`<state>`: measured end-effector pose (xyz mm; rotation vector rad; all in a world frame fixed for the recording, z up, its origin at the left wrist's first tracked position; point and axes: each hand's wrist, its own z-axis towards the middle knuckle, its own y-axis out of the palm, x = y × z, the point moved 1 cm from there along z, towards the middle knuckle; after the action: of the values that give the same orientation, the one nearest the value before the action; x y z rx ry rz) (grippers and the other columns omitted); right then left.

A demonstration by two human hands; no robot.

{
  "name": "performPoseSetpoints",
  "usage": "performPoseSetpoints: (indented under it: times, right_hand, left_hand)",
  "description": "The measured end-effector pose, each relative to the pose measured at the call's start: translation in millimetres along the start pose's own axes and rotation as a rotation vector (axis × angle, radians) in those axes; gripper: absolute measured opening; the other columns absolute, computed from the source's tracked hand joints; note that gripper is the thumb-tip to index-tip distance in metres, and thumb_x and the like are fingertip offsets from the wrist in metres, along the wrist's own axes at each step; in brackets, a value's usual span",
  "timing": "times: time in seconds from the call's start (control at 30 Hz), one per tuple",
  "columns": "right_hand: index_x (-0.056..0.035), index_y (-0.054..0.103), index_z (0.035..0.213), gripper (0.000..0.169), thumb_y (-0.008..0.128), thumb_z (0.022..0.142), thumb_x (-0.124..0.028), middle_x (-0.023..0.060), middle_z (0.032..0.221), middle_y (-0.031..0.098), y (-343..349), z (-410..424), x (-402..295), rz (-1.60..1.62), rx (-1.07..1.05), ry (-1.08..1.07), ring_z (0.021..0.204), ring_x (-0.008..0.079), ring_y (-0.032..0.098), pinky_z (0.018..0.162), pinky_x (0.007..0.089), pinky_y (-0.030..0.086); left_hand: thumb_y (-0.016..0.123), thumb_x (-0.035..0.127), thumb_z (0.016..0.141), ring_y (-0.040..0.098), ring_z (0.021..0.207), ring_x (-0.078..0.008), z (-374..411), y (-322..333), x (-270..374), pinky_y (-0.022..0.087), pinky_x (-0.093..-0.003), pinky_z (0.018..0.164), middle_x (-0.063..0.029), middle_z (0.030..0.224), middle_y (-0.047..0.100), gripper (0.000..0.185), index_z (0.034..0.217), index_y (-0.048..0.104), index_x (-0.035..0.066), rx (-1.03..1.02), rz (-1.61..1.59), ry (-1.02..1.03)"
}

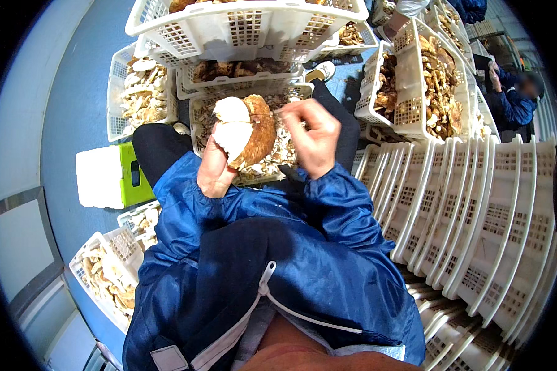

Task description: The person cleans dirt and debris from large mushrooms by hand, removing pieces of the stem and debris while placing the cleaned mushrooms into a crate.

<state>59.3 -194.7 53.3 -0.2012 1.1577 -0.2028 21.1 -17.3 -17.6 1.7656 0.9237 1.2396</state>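
Observation:
My left hand (216,164) holds a large mushroom with a scaly brown cap (260,134) and a thick white stem (234,134). The cap faces right, towards my right hand (313,134), which is slightly blurred. Its fingers are bent and pinched beside the cap. A thin blade-like tool (265,114) reaches from those fingertips across the cap; its exact kind is too small to tell. Below the mushroom, between my knees, stands a white plastic crate (197,139) with mushroom trimmings (283,155) in it.
Stacked white crates (260,39) of mushrooms rise ahead. More mushroom crates stand left (113,116), lower left (97,287) and right (408,92). Nested crates (455,222) line my right side. A green-and-white box (104,176) sits on the blue floor. A person (515,99) sits far right.

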Motion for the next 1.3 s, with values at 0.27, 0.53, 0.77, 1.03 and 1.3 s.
performPoseSetpoints:
  times: [0.27,0.53,0.77,1.03,1.3]
  right_hand:
    - [-0.0008,0.059,0.073,0.009,0.067,0.071,-0.001,0.0135,0.097,0.062,18.3,-23.3,-36.1,-0.104,-0.187,-0.283,0.086,0.0282,0.059,0.072,0.0345,0.048]
    - [0.0005,0.058,0.073,0.010,0.067,0.072,0.003,0.0122,0.081,0.064,27.7,-20.6,-28.1,-0.156,-0.133,-0.344,0.071,0.0255,0.062,0.064,0.0322,0.049]
    - [0.0024,0.066,0.079,0.003,0.065,0.080,0.000,0.0074,0.081,0.068,-2.5,-0.7,-1.4,0.539,-0.089,0.359,0.073,0.0103,0.060,0.068,0.0255,0.049]
    - [0.0018,0.059,0.071,0.007,0.065,0.073,-0.001,0.0134,0.095,0.066,-13.2,-12.1,-15.9,-0.209,-0.150,-0.108,0.081,0.0239,0.065,0.070,0.0300,0.050]
    - [-0.0007,0.057,0.076,0.014,0.067,0.066,0.001,0.0128,0.091,0.060,23.3,-17.4,-21.2,-0.183,-0.194,-0.511,0.080,0.0290,0.059,0.068,0.0353,0.049]
  left_hand:
    - [0.040,0.040,0.099,0.057,0.105,-0.0197,21.6,-14.3,-0.2,0.046,-0.0374,0.093,-0.0057,0.113,0.062,0.040,0.117,0.054,0.007,0.047,-0.125,0.048]
    - [0.044,0.038,0.097,0.058,0.102,-0.0182,18.2,-7.7,-0.3,0.046,-0.0355,0.090,-0.0039,0.111,0.063,0.037,0.115,0.057,0.008,0.106,-0.093,0.077]
    - [0.050,0.030,0.095,0.063,0.091,-0.0172,10.8,-5.9,7.4,0.053,-0.0319,0.080,-0.0072,0.104,0.065,0.033,0.113,0.058,0.003,-0.053,-0.141,-0.031]
    - [0.050,0.037,0.094,0.060,0.105,-0.0243,18.2,-8.9,9.0,0.048,-0.0427,0.095,-0.0101,0.113,0.062,0.040,0.116,0.056,0.005,0.205,-0.180,-0.032]
    - [0.049,0.040,0.095,0.062,0.093,-0.0183,15.6,-9.1,6.2,0.051,-0.0366,0.084,-0.0015,0.101,0.065,0.032,0.110,0.059,0.012,0.245,-0.113,0.036]
